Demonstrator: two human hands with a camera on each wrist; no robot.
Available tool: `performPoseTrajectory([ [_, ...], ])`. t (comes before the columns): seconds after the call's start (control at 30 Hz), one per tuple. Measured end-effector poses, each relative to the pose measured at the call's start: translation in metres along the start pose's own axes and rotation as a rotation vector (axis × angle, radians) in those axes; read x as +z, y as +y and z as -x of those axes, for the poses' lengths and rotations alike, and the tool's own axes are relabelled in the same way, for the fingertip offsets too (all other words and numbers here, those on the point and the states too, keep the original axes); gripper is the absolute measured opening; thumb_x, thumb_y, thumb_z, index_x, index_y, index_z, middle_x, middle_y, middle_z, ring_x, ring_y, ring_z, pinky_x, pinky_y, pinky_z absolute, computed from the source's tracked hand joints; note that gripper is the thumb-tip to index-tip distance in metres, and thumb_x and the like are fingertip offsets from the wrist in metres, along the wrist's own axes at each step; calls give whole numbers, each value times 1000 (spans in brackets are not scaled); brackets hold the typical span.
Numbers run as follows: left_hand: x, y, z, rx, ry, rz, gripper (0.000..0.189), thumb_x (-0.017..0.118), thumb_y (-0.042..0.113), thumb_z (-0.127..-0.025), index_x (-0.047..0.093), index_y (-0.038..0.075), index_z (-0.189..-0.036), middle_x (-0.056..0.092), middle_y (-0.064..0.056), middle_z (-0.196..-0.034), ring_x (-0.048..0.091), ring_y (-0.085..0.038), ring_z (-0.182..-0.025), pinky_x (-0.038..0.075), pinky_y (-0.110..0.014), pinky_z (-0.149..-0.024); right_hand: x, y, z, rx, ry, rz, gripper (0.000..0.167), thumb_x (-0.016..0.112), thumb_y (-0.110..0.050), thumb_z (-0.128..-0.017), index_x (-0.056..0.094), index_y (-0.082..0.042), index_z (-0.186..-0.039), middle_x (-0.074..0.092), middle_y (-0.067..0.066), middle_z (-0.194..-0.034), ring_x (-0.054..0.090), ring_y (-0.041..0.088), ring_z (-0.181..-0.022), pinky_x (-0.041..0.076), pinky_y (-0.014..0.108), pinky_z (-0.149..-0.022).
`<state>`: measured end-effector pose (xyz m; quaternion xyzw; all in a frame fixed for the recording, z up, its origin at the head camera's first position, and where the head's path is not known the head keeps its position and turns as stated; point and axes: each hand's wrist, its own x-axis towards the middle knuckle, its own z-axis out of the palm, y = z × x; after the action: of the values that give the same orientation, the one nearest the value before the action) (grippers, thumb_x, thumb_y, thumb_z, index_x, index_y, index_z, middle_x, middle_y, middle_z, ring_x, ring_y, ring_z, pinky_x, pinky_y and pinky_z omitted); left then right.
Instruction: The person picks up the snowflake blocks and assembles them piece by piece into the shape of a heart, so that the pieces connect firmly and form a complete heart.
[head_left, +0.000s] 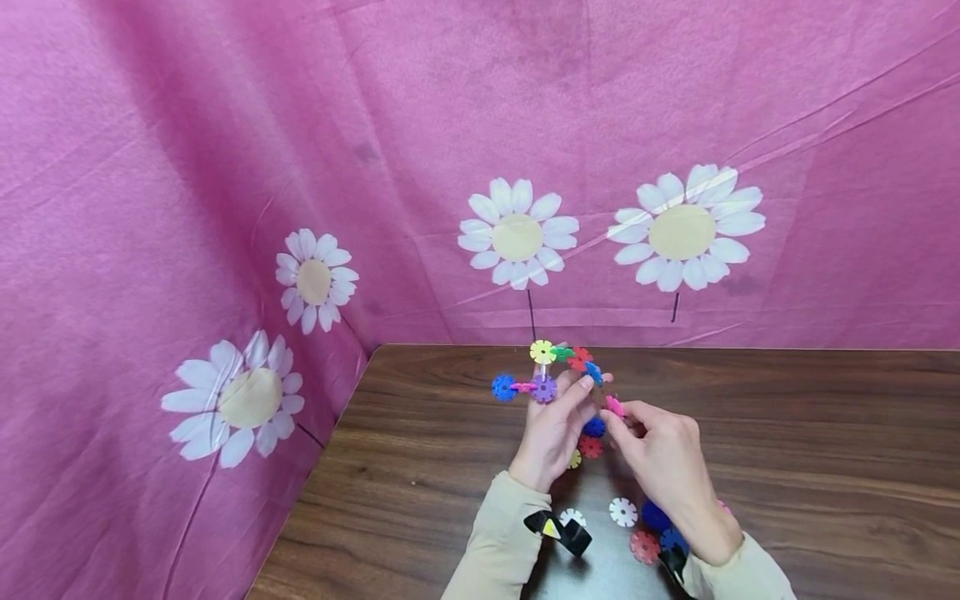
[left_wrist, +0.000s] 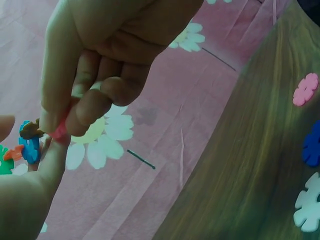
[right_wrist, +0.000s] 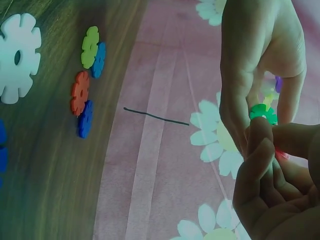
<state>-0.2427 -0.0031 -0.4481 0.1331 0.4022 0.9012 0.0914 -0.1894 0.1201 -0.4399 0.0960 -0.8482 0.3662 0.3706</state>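
My left hand (head_left: 553, 432) holds up a curved chain of linked, notched plastic building discs. Along it are a blue disc (head_left: 504, 387), a purple disc (head_left: 544, 388), a yellow disc (head_left: 543, 352), a green disc (right_wrist: 264, 114) and a red disc (head_left: 580, 359). Near the left fingertips, a brown disc (left_wrist: 31, 129) joins another blue one (left_wrist: 31, 149). Between thumb and fingers my right hand (head_left: 669, 450) pinches a pink disc (head_left: 615, 406), close beside the chain's brown end. Fingers partly cover the pink disc in both wrist views.
Loose discs lie on the wooden table (head_left: 390, 467): a white one (head_left: 622, 512) and a red one (head_left: 644, 547) near my right wrist, plus another red one (head_left: 591, 447) below the hands. Behind the table hangs a pink cloth (head_left: 420, 100) with printed daisies.
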Motion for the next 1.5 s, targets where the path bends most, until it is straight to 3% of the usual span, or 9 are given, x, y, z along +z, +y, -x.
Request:
performPoseTrajectory([
  [0.17,0,1,1,-38,29,21,43,55,7,-94,45,19,-134,66,0,-102,65,-26,-109,49,-49,-98,1,2,0,6,-12,-8,9,81,-5,-71,72,-5,-74,62,-4,-54,41,-10,-48,34,14,-46],
  [0.4,-2,4,-1,-88,45,38,18,51,20,-98,62,10,-108,69,-3,-106,63,-31,-115,49,-49,-98,-1,1,0,57,-62,-35,9,81,-7,-73,73,-7,-76,64,-5,-57,47,-8,-50,36,13,-48],
  [0.57,-5,6,0,-71,-1,35,22,55,6,-93,58,13,-113,67,-1,-109,65,-25,-111,51,-43,-97,-3,1,0,88,-122,-54,9,80,-7,-74,73,-6,-79,67,-3,-62,49,-7,-53,39,11,-49],
  [0.8,-14,12,-2,-23,-48,76,44,52,-7,-90,47,20,-124,65,-1,-112,65,-23,-111,51,-44,-98,-11,12,-3,204,-305,-211,11,77,-11,-80,73,-8,-90,72,0,-74,56,-4,-58,45,16,-51],
  [0.97,-17,17,-2,-20,-44,84,48,50,-9,-91,45,20,-129,65,-1,-113,66,-24,-109,51,-46,-97,-18,34,-7,340,-499,-420,24,70,-17,-88,68,0,-106,72,2,-80,65,9,-63,55,27,-57],
  [1.13,-19,20,-2,-39,-45,87,46,50,-8,-92,44,19,-129,65,-3,-114,66,-24,-110,51,-46,-98,-22,55,-6,422,-647,-487,33,64,-22,-93,63,3,-114,69,0,-77,65,20,-67,57,34,-59],
  [1.27,-18,22,-2,-49,-45,98,47,51,-8,-91,44,20,-129,64,-5,-115,65,-25,-111,49,-47,-99,-22,67,-3,342,-751,-526,30,62,-19,-94,61,4,-113,68,6,-83,65,17,-70,56,32,-60],
  [1.5,-18,23,-2,-75,-36,107,45,52,-7,-90,49,18,-127,64,-6,-116,65,-27,-112,45,-51,-103,-12,83,9,89,-969,-612,22,70,-11,-86,63,-1,-104,68,8,-92,61,3,-81,52,23,-69],
])
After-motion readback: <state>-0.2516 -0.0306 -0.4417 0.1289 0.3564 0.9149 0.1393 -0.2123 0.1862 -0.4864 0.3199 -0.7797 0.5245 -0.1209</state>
